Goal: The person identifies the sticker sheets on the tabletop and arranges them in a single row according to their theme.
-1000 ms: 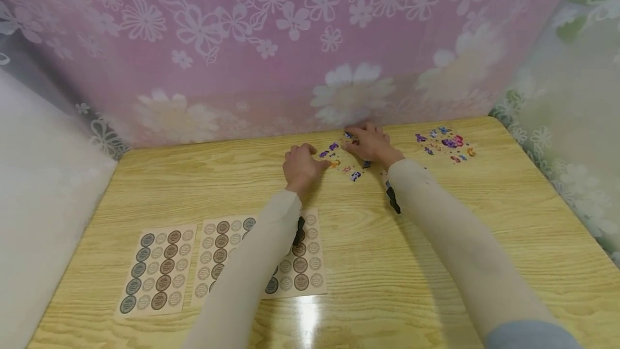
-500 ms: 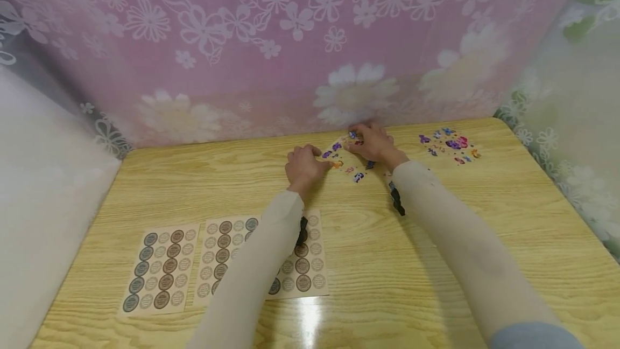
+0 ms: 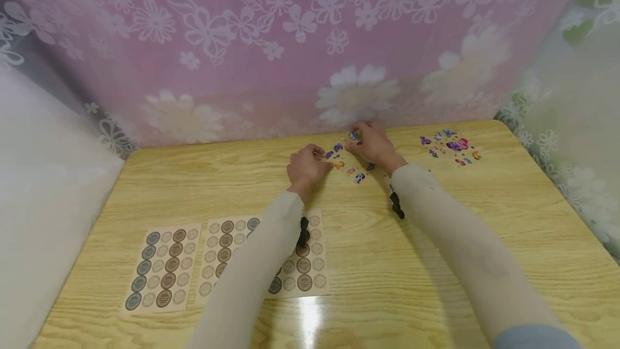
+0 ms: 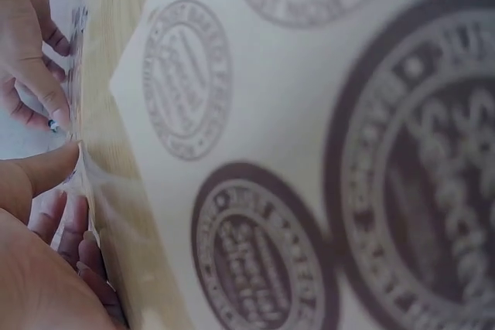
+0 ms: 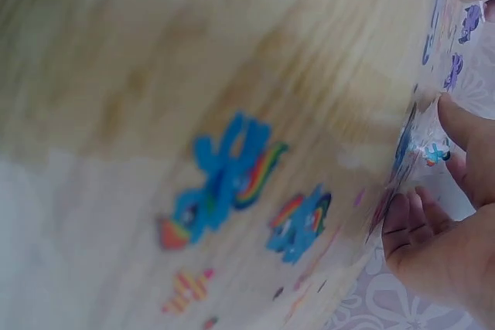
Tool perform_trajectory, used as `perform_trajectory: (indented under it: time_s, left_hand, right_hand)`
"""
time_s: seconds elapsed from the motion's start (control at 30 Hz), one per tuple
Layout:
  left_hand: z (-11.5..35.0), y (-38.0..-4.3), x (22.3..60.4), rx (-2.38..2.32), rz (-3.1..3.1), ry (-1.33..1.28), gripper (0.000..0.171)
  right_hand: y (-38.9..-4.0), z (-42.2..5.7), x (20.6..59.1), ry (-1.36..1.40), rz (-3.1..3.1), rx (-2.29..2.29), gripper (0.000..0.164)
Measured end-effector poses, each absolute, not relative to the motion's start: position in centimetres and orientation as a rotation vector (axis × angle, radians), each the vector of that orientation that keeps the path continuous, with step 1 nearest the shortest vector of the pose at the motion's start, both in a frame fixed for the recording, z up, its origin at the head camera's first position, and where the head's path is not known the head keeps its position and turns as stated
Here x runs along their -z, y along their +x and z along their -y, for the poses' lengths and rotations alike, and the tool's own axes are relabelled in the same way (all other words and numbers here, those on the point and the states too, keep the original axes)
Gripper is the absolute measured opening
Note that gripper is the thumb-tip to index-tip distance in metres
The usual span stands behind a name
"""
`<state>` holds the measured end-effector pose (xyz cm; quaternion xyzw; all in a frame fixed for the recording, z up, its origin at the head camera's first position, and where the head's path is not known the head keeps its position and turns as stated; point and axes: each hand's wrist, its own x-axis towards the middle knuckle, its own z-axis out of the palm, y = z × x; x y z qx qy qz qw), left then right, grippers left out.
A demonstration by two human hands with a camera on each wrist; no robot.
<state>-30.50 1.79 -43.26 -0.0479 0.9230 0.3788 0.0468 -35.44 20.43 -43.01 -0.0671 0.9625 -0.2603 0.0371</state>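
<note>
A clear sheet with small colourful pony stickers (image 3: 350, 171) lies at the back middle of the table, between both hands. My left hand (image 3: 307, 166) pinches its left edge between thumb and fingers; in the left wrist view the thumb (image 4: 46, 169) meets the clear film. My right hand (image 3: 373, 144) grips the same sheet at its far side, the thumb (image 5: 464, 121) and curled fingers (image 5: 410, 222) closing on it in the right wrist view. Blue ponies with rainbow tails (image 5: 224, 175) show up close there. The sheet's right part is partly hidden by the right hand and forearm.
Another group of pony stickers (image 3: 453, 145) lies at the back right. Beige sheets of round brown and grey labels (image 3: 176, 279) lie at the front left, partly under the left forearm. A pink floral curtain (image 3: 271, 85) hangs along the table's back edge.
The view has shifted slightly. Both hands keep hold of the sticker sheet with almost no movement; the sheets on the table stay in place.
</note>
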Motion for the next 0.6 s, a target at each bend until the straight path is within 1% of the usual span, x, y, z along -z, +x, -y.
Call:
perform_trajectory:
  time_s: [0.2,0.43,0.5,0.6]
  left_hand:
    - [-1.50,-30.53,43.26,-1.240,-2.804,-0.132,0.020]
    - [-1.30,-30.57,43.19,-1.293,-2.770,-0.124,0.011]
    - [-1.37,-30.58,43.29,-1.293,-2.770,-0.138,0.012]
    - [-1.48,-30.58,43.40,-1.281,-2.782,-0.171,0.019]
  right_hand:
    - [-35.44,-20.42,42.87,-0.234,-2.932,0.853,0.046]
    - [-35.40,-20.10,42.41,-0.257,-2.888,0.915,0.035]
    - [-35.42,-20.20,42.57,-0.265,-2.900,0.913,0.033]
    - [-35.46,-20.37,42.87,-0.288,-2.930,0.914,0.032]
